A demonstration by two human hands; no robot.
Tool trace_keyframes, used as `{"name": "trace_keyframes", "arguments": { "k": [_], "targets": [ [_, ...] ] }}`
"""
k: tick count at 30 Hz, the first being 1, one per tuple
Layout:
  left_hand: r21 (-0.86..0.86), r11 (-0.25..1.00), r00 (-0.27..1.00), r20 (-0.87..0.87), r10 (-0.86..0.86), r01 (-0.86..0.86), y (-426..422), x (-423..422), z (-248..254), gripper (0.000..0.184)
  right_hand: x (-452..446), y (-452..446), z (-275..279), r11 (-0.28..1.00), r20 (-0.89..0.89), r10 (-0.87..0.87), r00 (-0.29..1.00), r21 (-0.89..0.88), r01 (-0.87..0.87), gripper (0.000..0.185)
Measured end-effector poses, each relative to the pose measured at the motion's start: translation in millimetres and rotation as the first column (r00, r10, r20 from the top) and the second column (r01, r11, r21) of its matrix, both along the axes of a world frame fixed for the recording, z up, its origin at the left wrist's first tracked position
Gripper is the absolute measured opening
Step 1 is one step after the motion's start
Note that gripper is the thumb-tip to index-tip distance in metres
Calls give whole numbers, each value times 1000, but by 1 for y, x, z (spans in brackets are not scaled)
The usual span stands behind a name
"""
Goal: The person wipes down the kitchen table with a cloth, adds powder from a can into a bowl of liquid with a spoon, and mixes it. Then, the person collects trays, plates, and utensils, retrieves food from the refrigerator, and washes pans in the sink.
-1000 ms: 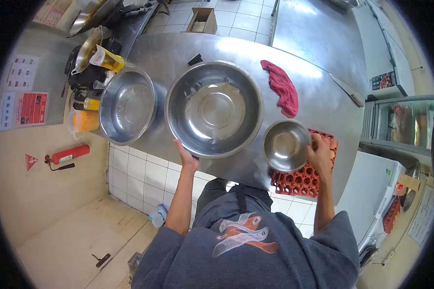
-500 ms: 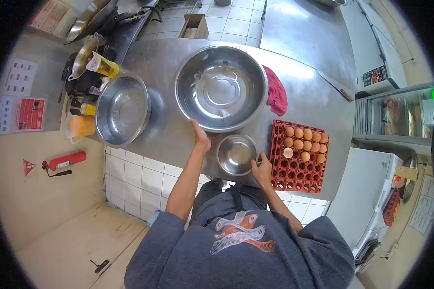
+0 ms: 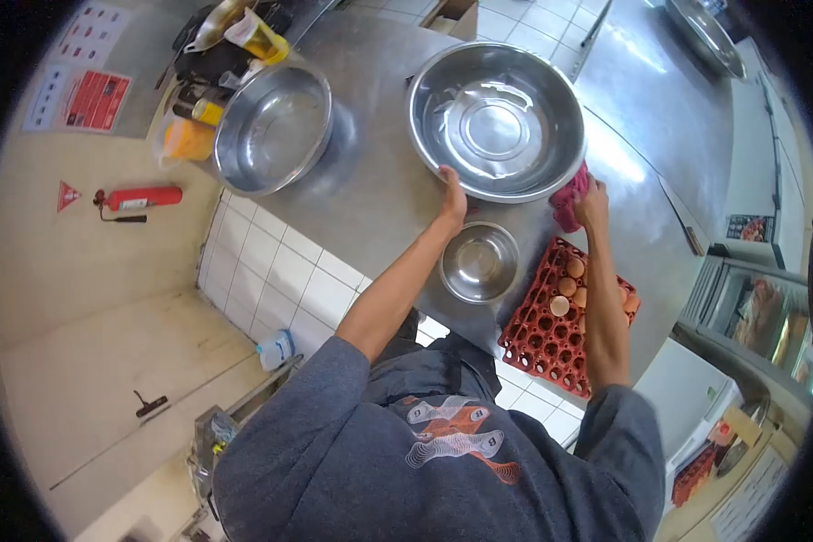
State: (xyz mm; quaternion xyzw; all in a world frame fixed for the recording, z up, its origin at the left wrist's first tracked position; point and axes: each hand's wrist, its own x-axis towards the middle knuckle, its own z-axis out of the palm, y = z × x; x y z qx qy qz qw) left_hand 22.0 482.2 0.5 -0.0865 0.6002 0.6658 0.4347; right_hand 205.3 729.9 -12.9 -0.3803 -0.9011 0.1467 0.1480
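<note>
The left hand [image 3: 453,199] touches the big bowl [image 3: 497,128] on the bench [image 3: 379,172]. The right hand [image 3: 592,204] touches the red cloth [image 3: 565,202] beside it. You cannot tell how open either hand's fingers are

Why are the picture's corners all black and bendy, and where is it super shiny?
Head view: black, curved corners and bowed room lines, probably from a wide lens; white glare on the steel table beside the large mixing bowl, bright streaks inside that bowl; the red poster's print too small to read.
</note>
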Motion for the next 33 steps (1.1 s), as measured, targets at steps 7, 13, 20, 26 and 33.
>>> {"name": "trace_keyframes", "arguments": {
  "k": [7,13,20,26,33],
  "targets": [
    [-514,784,676,-441,-590,349,-75,13,52,81,-21,16,-14,980,167,82,983,-193,-49,43],
    [-493,681,693,-196,-694,542,-138,45,31,51,10,-28,82,893,11,-175,985,-420,163,37],
    [-404,749,758,-179,-628,525,-192,34,34,33,28,-174,130,892,-346,-208,915,-451,32,33],
    [-236,897,901,-137,-411,373,-375,-8,41,38,13,-309,61,919,274,-179,945,-295,260,64],
    [-365,928,989,-94,-112,70,-574,-43,82,33,-1,-343,-66,941,69,-335,940,77,330,72]
  ]
}}
